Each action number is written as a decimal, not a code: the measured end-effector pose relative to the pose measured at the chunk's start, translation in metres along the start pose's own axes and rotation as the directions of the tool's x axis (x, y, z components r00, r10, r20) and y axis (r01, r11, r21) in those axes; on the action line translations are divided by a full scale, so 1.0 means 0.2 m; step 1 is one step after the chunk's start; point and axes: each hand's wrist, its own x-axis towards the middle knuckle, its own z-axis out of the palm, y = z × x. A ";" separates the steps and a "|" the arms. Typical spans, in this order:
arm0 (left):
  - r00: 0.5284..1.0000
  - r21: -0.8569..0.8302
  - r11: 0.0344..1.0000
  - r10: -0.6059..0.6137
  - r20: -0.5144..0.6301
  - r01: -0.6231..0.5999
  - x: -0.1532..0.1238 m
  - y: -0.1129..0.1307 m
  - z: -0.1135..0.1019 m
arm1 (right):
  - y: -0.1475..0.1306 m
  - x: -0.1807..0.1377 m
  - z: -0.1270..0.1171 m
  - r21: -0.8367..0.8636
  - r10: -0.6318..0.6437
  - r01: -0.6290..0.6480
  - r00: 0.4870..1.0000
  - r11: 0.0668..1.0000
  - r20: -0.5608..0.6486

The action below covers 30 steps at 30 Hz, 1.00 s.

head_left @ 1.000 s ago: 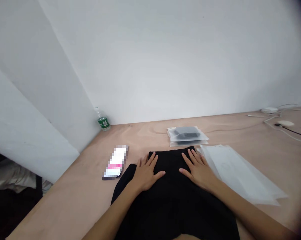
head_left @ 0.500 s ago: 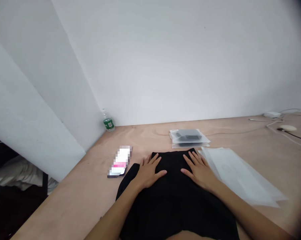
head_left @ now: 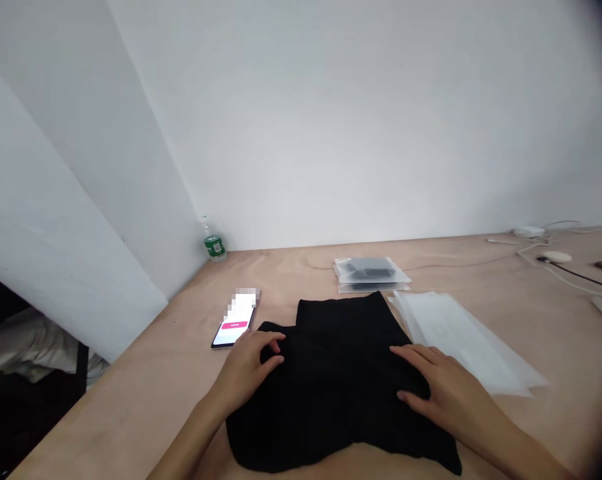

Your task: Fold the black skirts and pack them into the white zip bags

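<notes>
A white wall [head_left: 331, 120] rises behind a plywood tabletop [head_left: 131, 407], and an angled white panel [head_left: 65, 200] stands along the table's left side, with pale bedding [head_left: 25, 340] seen low beyond the table's left edge. A plastic water bottle [head_left: 213, 241] with a green label is placed upright in the far left corner. Near the far edge, at the middle, a clear plastic bag [head_left: 371, 275] holding dark items is laid flat. Toward the far right, a white charger [head_left: 528, 232], white cables [head_left: 545, 252], and a pale oval object [head_left: 557, 257] with a black cable are spread over the wood. A black garment [head_left: 335, 400] is laid flat and loosely folded at the near middle of the table, its far right corner just beside a stack of translucent plastic sheets [head_left: 461, 340] on the right. A smartphone [head_left: 235, 327], its screen lit and partly blurred, is lying just beyond the garment's left side. The left hand [head_left: 245, 363] is placed on the garment's left edge with the fingers curved over the cloth, though whether the fabric is pinched cannot be told. The right hand [head_left: 445, 393] is held open, its fingers extended and pressed on the garment's right side.
</notes>
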 end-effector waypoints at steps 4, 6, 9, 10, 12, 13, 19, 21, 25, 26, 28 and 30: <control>1.000 -0.012 1.000 0.004 -0.017 -0.005 0.05 0.01 0.00 | -0.01 0.01 -0.05 -0.051 0.074 -0.075 0.997 0.996 -0.013; 1.000 -0.003 1.000 0.005 -0.024 -0.005 0.05 0.02 -0.01 | -0.01 -0.01 -0.07 -0.095 0.054 -0.056 0.998 0.994 -0.029; 1.000 0.008 1.000 0.015 -0.007 -0.015 0.06 0.02 0.00 | -0.01 -0.05 -0.07 -0.131 -0.014 0.015 1.000 0.991 0.010; 1.000 0.007 1.000 0.020 -0.005 -0.020 0.07 0.02 0.00 | 0.00 -0.05 -0.07 -0.134 -0.028 0.031 0.999 0.990 0.029; 0.999 0.003 1.000 0.030 -0.023 -0.030 0.08 0.02 0.00 | 0.01 -0.05 -0.06 -0.139 -0.027 0.032 0.999 0.990 0.039; 0.999 0.001 0.999 0.035 -0.041 -0.035 0.09 0.03 0.00 | 0.02 -0.05 -0.06 -0.139 -0.015 0.018 1.000 0.990 0.024; 0.975 -0.001 0.985 0.170 -0.146 -0.172 -0.10 0.02 -0.12 | 0.10 -0.15 -0.06 0.016 -0.148 0.153 0.976 0.988 -0.160; 0.974 0.003 0.976 0.218 -0.066 -0.218 -0.24 -0.02 -0.16 | 0.13 -0.22 -0.07 0.077 -0.229 0.240 0.965 0.968 -0.130; 0.989 -0.010 0.990 0.137 -0.060 -0.137 -0.43 -0.07 -0.18 | 0.12 -0.30 -0.10 0.204 -0.179 0.183 0.983 0.962 -0.037; 0.988 -0.002 0.996 0.085 -0.126 -0.086 -0.45 -0.06 -0.16 | 0.10 -0.30 -0.10 0.246 -0.131 0.139 0.990 0.959 -0.050; 0.973 0.040 0.999 -0.014 -0.230 0.024 -0.46 -0.03 -0.12 | 0.03 -0.26 -0.10 0.338 0.004 0.030 0.995 0.941 -0.099; 0.972 0.109 0.989 -0.078 -0.221 0.104 -0.44 0.01 -0.06 | -0.05 -0.23 -0.06 0.383 0.116 -0.053 0.983 0.922 -0.144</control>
